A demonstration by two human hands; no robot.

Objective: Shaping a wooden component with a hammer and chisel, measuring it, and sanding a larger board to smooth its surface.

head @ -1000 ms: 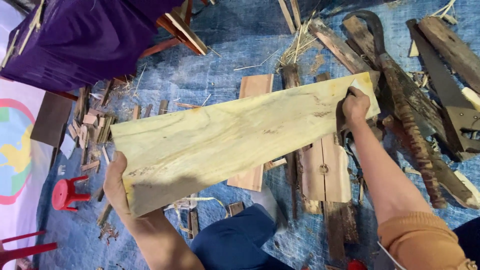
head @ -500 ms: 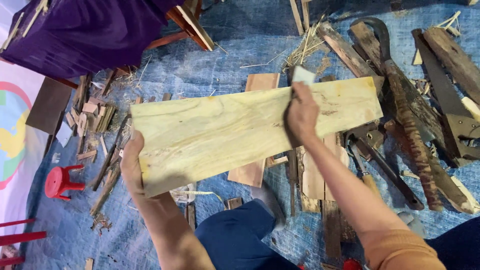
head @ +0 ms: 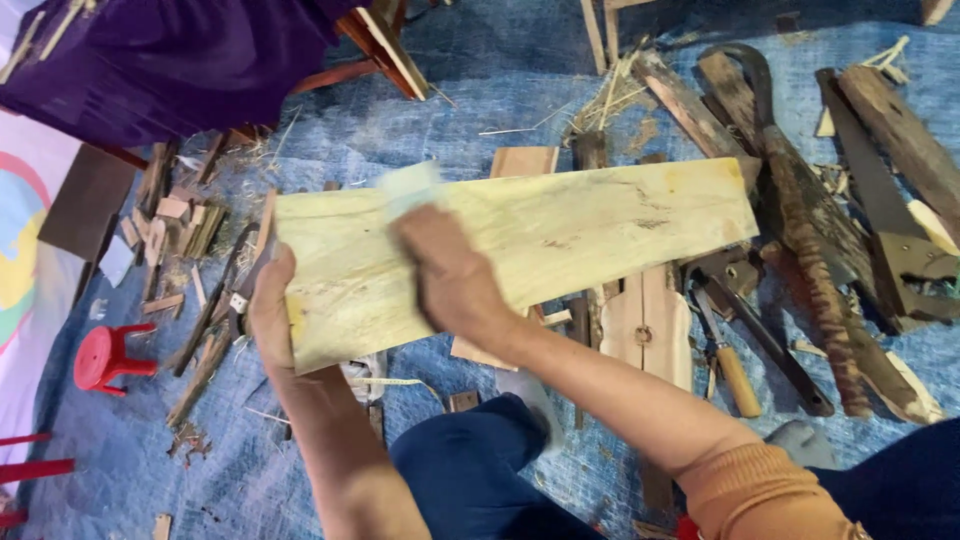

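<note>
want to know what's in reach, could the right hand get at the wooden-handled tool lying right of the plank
Probably yes. The right hand rests on the pale plank, and the wooden-handled tool lies uncovered on the blue tarp beside that forearm, nothing on top of it.

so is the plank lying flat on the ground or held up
Held up. The left hand grips the pale plank by its end and the right hand presses on its face; scrap wood and blue tarp show beneath it.

Held a pale wooden plank (head: 560, 240) level above a blue tarp (head: 480, 90). Left hand (head: 270, 315) gripped its near-left end; right hand (head: 450, 275) pressed a blurred pale pad (head: 408, 186) against its face. Tools and wood scraps (head: 175, 225) lay around.
</note>
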